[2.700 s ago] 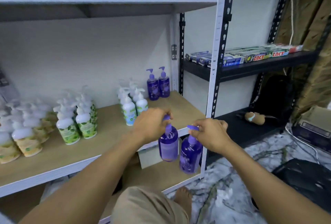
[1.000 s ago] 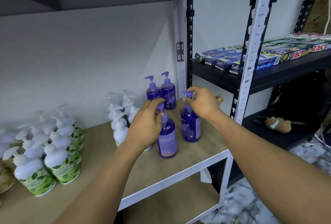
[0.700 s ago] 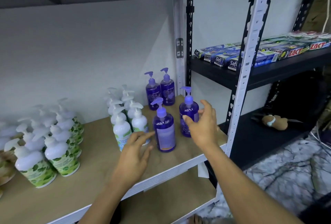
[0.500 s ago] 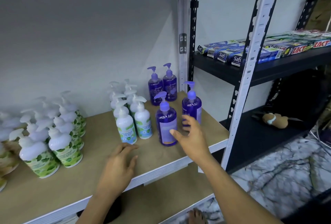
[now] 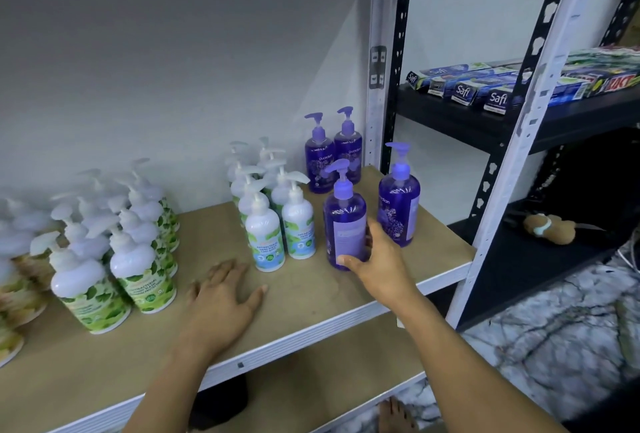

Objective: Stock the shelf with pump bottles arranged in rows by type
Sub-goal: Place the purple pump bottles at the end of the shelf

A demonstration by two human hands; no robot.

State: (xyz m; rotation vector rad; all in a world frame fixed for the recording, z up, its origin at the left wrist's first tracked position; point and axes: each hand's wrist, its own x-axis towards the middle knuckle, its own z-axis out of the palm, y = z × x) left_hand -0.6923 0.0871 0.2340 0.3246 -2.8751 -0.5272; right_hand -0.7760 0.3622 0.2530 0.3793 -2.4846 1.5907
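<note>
My right hand is wrapped around the lower part of the front-left purple pump bottle, thumb on its label side near the base and fingers curled behind it; the bottle stands upright on the wooden shelf. Just to the right of my grip, standing apart from it, is a second purple pump bottle, also upright. Beyond my grip, against the back wall, two more purple bottles stand side by side, touching each other. To the left of the held bottle is a cluster of white pump bottles with blue-green labels in two rows running back. My left hand lies flat on the shelf board further left, fingers spread, holding nothing. Past it are the white pump bottles with green leaf labels, packed close. To the right of my grip, on the neighbouring black shelf, lie Safi toothpaste boxes.
</note>
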